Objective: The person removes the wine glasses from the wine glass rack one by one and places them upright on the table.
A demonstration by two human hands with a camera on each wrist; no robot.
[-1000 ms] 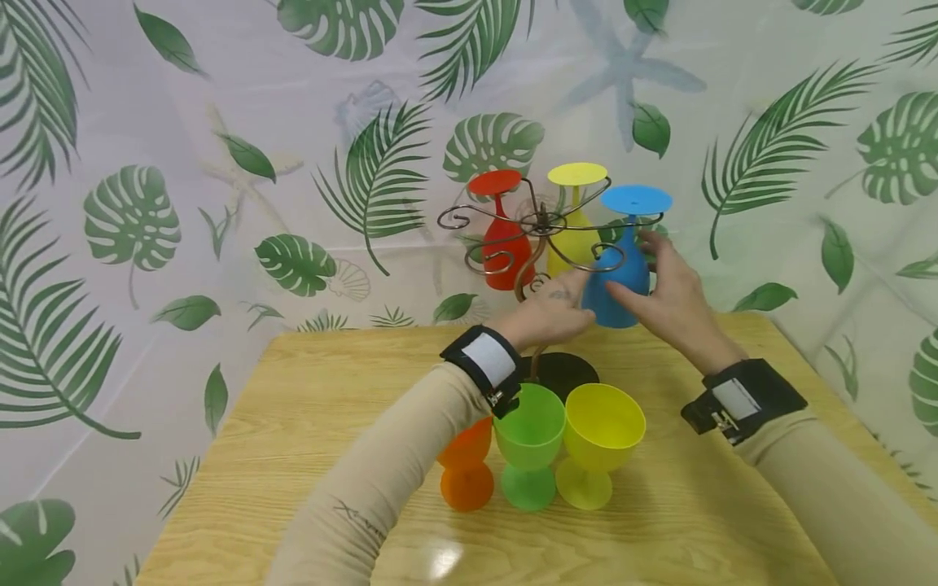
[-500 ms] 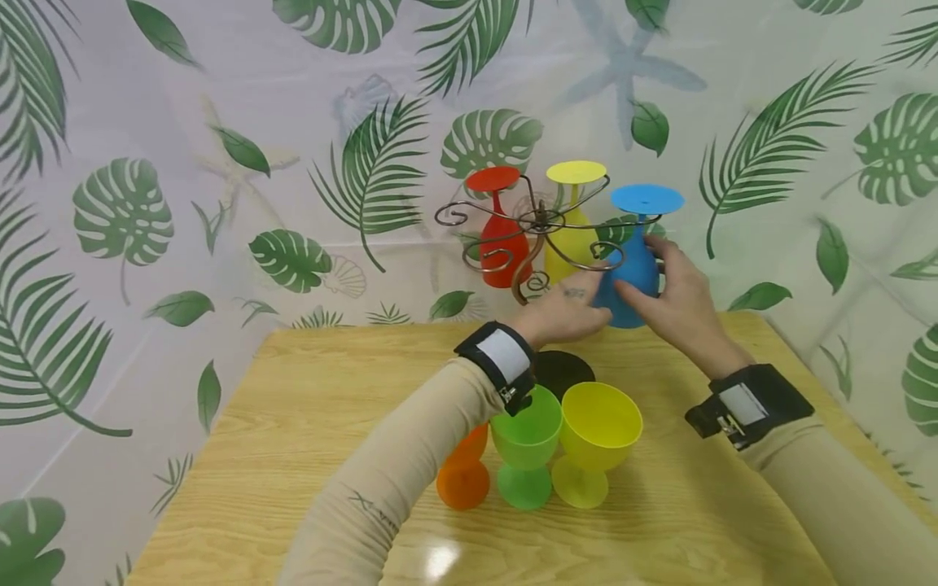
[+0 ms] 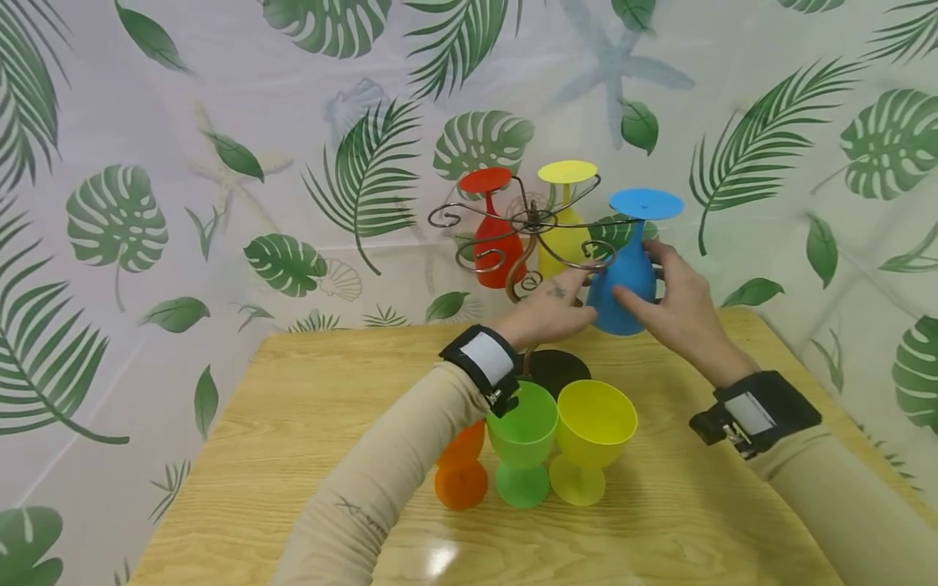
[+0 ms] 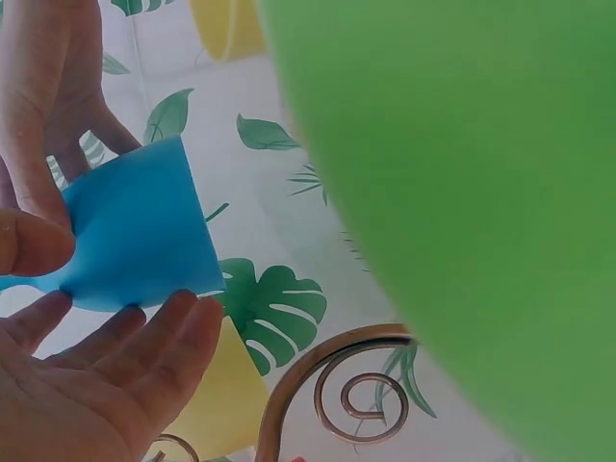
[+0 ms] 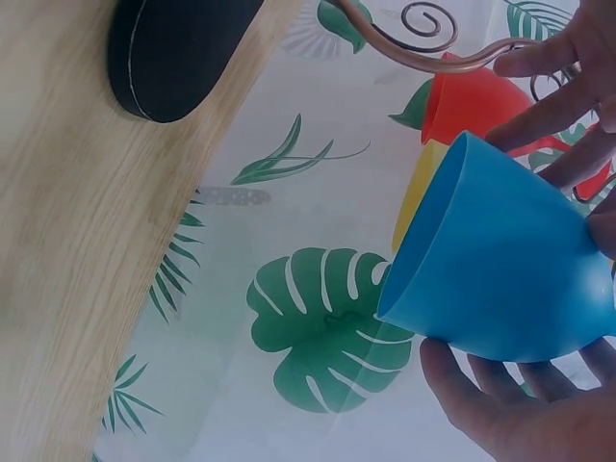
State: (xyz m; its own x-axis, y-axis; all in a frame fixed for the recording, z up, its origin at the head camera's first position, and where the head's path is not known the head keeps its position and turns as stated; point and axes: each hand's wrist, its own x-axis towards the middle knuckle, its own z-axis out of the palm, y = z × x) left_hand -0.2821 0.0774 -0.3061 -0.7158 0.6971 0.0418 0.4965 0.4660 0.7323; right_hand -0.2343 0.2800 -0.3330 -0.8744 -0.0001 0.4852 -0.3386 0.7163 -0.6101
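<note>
A blue goblet (image 3: 623, 281) hangs upside down at the right end of a wire goblet rack (image 3: 533, 218), its foot uppermost. My right hand (image 3: 677, 301) grips its bowl from the right, thumb on the near face, fingers round the far side. From the left, my left hand (image 3: 553, 309) holds the bowl near the rim; its fingers (image 4: 159, 351) reach along the bowl in the left wrist view. Whether the stem sits inside the rack arm's curl cannot be told. A red goblet (image 3: 498, 248) and a yellow goblet (image 3: 560, 244) hang inverted on other arms.
Upright in front of the rack's black base (image 3: 560, 370) stand an orange goblet (image 3: 462, 472), a green goblet (image 3: 522, 443) and another yellow goblet (image 3: 595, 423). They stand on a wooden table (image 3: 315, 391). Behind it hangs a leaf-patterned cloth (image 3: 183, 244).
The blue goblet has shifted a little right relative to the rack, held by both hands. The rack arm's tip, earlier visible right of its stem, no longer shows there.
</note>
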